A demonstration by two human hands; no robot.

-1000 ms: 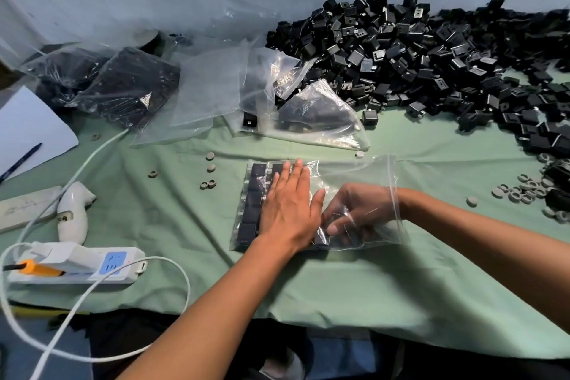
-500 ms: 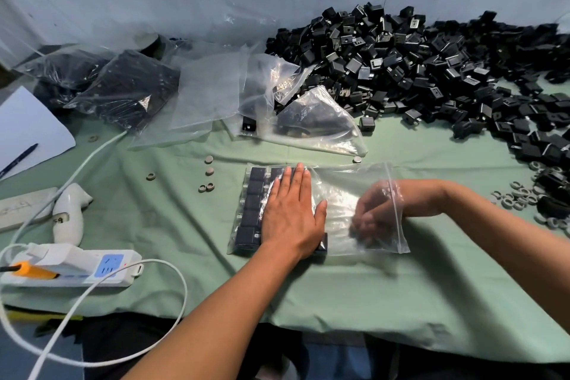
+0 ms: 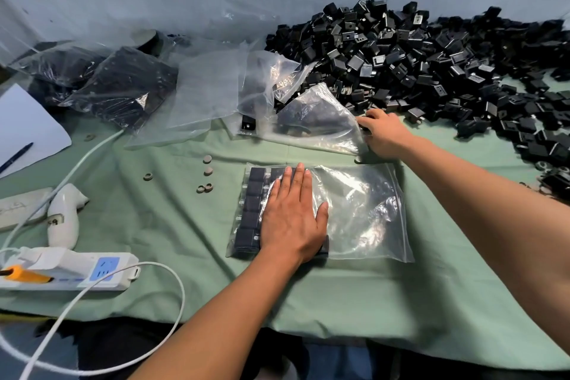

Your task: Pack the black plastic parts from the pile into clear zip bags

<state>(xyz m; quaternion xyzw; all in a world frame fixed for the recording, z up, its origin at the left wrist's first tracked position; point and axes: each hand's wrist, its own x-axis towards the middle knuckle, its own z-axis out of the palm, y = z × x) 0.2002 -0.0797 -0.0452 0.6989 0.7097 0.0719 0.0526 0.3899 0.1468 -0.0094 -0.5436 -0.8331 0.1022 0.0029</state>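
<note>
A clear zip bag (image 3: 364,213) lies flat on the green cloth in front of me, its mouth to the right. Black plastic parts (image 3: 253,210) are lined up in rows at its left end. My left hand (image 3: 293,219) lies flat with straight fingers on top of the bag, pressing those rows. My right hand (image 3: 385,133) is outside the bag at the near edge of the big pile of black parts (image 3: 431,62). Its fingers curl down over the edge of the pile, and I cannot see whether they hold a part.
Empty clear bags (image 3: 209,92) and a part-filled one (image 3: 317,120) lie behind the flat bag. Filled bags (image 3: 120,89) sit at the back left. A white power strip (image 3: 68,271), cable, white tool (image 3: 66,216) and paper (image 3: 27,129) are at the left. Small grey rings (image 3: 205,188) dot the cloth.
My right hand has come out of the bag's mouth and moved up and away to the edge of the pile. My left hand has stayed flat on the bag.
</note>
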